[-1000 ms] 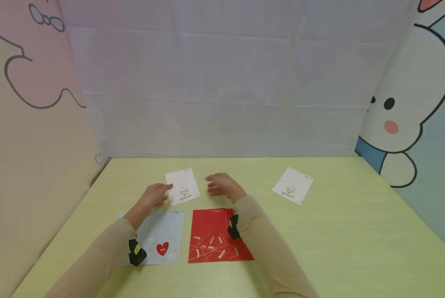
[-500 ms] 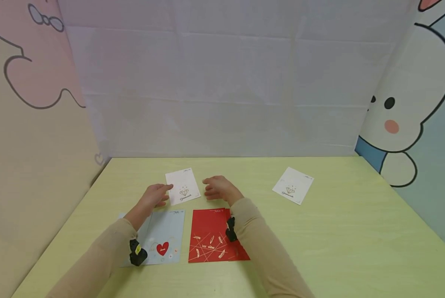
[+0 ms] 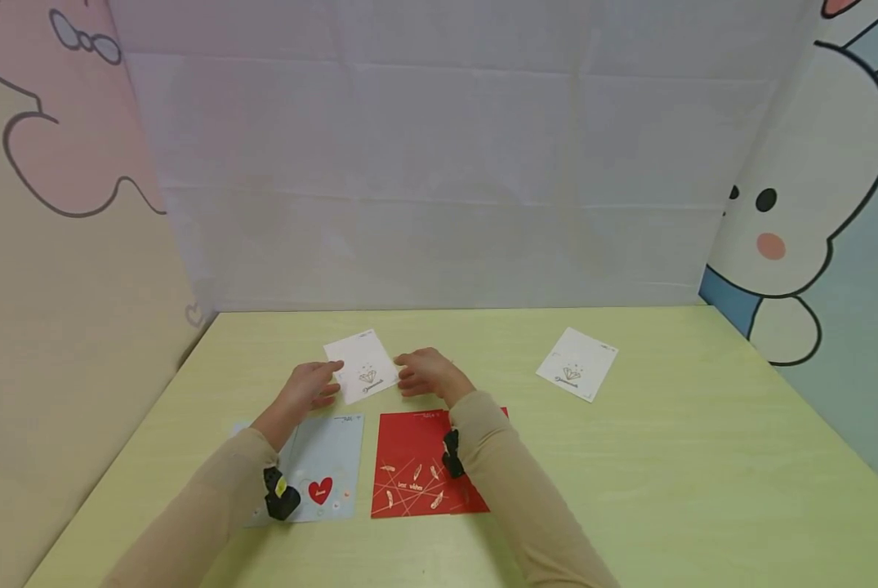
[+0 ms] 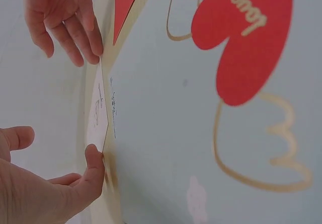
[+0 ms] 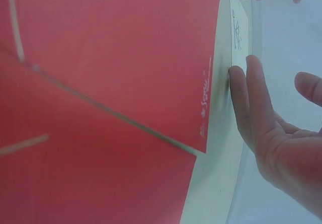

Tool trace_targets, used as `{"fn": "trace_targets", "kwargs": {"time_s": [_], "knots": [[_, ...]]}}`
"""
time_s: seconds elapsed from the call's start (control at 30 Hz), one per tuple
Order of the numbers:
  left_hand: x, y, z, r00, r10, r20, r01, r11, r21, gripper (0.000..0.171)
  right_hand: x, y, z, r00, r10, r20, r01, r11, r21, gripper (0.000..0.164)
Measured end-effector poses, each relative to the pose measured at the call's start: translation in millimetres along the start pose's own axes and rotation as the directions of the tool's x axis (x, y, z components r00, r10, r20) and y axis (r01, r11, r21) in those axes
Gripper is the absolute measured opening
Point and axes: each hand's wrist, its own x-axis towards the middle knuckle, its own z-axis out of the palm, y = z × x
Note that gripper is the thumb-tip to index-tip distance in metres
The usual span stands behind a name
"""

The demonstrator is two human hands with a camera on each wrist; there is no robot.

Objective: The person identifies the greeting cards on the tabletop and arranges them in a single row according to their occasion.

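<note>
A white card [image 3: 365, 367] with a gold diamond print lies near the back of the table, between the two hands. My left hand [image 3: 306, 392] touches its left edge, with the thumb held apart from the card in the left wrist view. At the card's right edge are the fingertips of my right hand [image 3: 433, 374], and its thumb also stands away in the right wrist view. Neither hand pinches the card. Nearer me lie pale blue cards [image 3: 332, 449] with a red heart, partly under the left forearm. Red cards [image 3: 409, 457] overlap beside them, partly hidden by the right wrist.
A second white card [image 3: 578, 364] with the same diamond print lies tilted on the right side of the yellow-green table [image 3: 688, 457]. A white sheet [image 3: 439, 180] hangs behind the table, with cartoon-printed walls to the left and right.
My right hand has moved left to the white card's right edge. The card has turned slightly between the hands. My left hand has moved slightly right.
</note>
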Motion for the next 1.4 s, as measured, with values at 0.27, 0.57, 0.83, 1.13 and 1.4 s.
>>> {"fn": "trace_targets", "kwargs": {"time_s": [0.27,0.57,0.83,1.13,1.4], "knots": [[3.7,0.1,2.4,0.999,0.027,0.018,-0.024,0.989,-0.145,0.058,-2,-1,0,1.000,-0.003,-0.001,0.003,1.000,0.001,0.048],[15.2,-1.7,6.2,0.999,0.024,-0.023,-0.026,0.994,-0.104,0.054,-2,1,0,1.000,-0.002,-0.006,0.002,1.000,-0.010,0.046],[20.1,-0.9,8.7,1.000,0.024,-0.015,-0.025,0.998,-0.053,0.055,-4,1,-1,1.000,-0.014,0.000,0.014,1.000,-0.017,0.044],[19.5,2.9,9.5,0.998,0.055,-0.012,-0.056,0.993,-0.105,0.058,-2,3,-2,1.000,-0.001,-0.029,0.000,0.999,-0.041,0.044],[17.2,0.3,7.2,0.984,0.164,-0.071,-0.169,0.983,-0.066,0.055,-2,2,-3,1.000,0.008,-0.029,-0.009,0.999,-0.039,0.043]]}}
